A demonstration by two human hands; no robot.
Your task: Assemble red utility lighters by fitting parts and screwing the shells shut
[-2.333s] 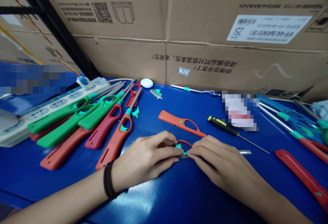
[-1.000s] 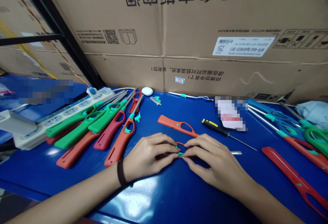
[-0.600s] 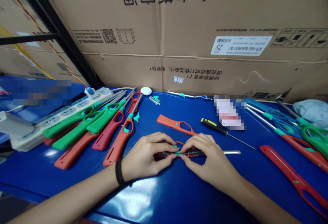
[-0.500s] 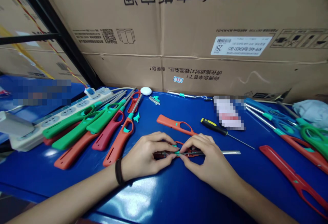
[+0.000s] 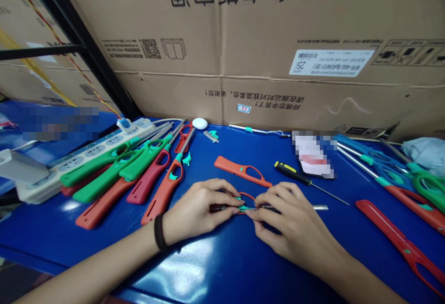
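Note:
My left hand (image 5: 200,211) and my right hand (image 5: 288,223) meet at the middle of the blue table (image 5: 222,267). Both pinch a partly open stick lighter (image 5: 247,204) that lies flat between them. It shows a red trigger loop, a teal part and a metal tube that sticks out to the right. My fingers cover most of its body. An orange half shell (image 5: 242,170) lies just beyond my hands. A black and yellow screwdriver (image 5: 306,181) lies to its right.
Several finished green, orange and red lighters (image 5: 132,169) lie in a fan at the left, beside a white power strip (image 5: 69,158). More lighters and a red half shell (image 5: 399,241) lie at the right. Large cardboard boxes (image 5: 243,40) wall off the back.
My hands have stayed on the lighter with only small finger shifts. The head camera has tilted up since the oldest frame, so more of the boxes shows.

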